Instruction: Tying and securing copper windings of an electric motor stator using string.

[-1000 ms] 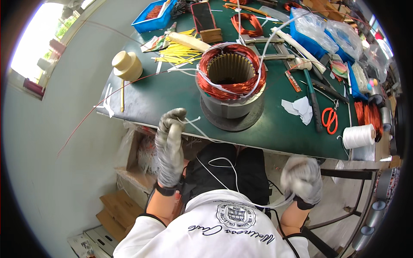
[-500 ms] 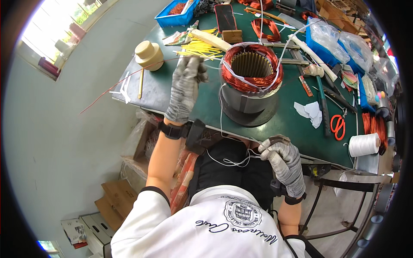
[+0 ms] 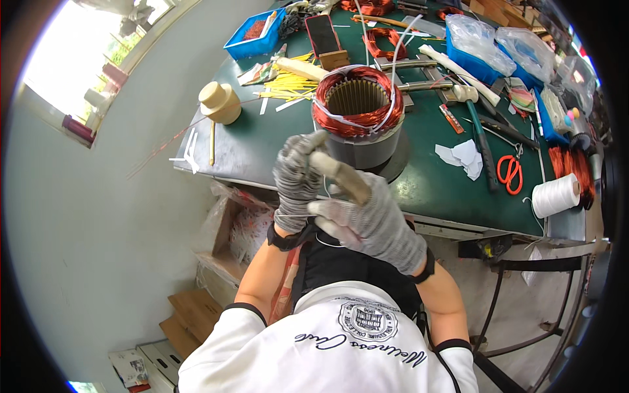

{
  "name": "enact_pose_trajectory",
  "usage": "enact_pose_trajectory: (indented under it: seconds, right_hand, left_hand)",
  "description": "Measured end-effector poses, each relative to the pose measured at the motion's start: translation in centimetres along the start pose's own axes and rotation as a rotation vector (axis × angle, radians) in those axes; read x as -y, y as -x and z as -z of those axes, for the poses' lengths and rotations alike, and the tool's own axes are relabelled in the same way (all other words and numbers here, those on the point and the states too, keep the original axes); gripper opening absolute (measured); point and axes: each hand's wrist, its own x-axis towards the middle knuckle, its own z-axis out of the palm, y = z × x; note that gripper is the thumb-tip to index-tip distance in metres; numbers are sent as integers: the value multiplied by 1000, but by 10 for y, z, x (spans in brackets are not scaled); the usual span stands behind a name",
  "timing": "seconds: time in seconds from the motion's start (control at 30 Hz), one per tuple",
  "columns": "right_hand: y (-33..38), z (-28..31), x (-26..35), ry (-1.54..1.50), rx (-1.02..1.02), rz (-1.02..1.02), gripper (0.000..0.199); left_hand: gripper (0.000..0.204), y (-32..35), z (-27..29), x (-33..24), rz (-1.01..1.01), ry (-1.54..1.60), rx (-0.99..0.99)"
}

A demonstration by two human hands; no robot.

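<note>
A motor stator stands upright on the bench, its red copper windings bound around the top with white cord. Just in front of it, both gloved hands are close together over my lap. My left hand is closed with curled fingers; whatever it grips is hidden. A thin white cord crosses in front of the left wrist to the fingertips of my right hand, which pinch it. Motion blurs the right hand's thumb and fingers.
Left of the stator are a cream stepped block and yellow strips. To the right lie a mallet, red-handled scissors, paper scraps and a white thread spool. A phone stands behind.
My left hand has come down from beside the stator toward my lap. My right hand has moved up and left to meet it, with the white cord drawn across the left wrist.
</note>
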Motion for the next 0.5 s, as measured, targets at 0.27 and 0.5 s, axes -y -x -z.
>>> enact_pose_trajectory:
  seconds: [0.27, 0.5]
  right_hand:
    - [9, 25, -67, -787, -497, -380, 25]
    - [0, 30, -64, -907, -488, -341, 26]
  left_hand:
    - [38, -45, 2, -33, -711, -460, 192]
    - [44, -99, 16, -20, -681, -587, 791]
